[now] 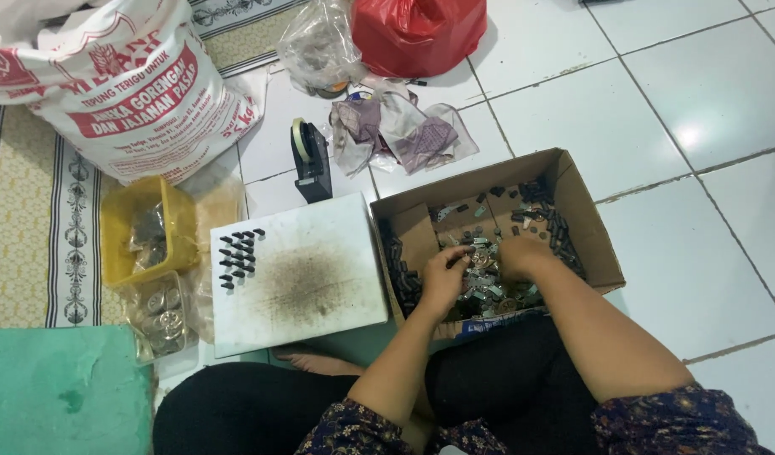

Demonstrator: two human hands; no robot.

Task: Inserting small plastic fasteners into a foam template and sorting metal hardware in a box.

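Both your hands are down in the cardboard box (573,211), right in front of your knees. Your left hand (442,278) has its grip pinched on a small dark part (457,262), fingers curled. Your right hand (522,255) sits palm down just beside it in the heap of small metal parts (489,286); can't tell whether it's clenched on anything. The white board (320,270) with its rows of dark pieces (238,257) lies off to your left, so your left hand is nearer it.

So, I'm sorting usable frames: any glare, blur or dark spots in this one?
Head view: a lamp's glare spot whitens one floor tile; inside the cardboard box the small parts sit in shade and smear together; both hands, left hand and right hand, look slightly soft; the white board is evenly lit.
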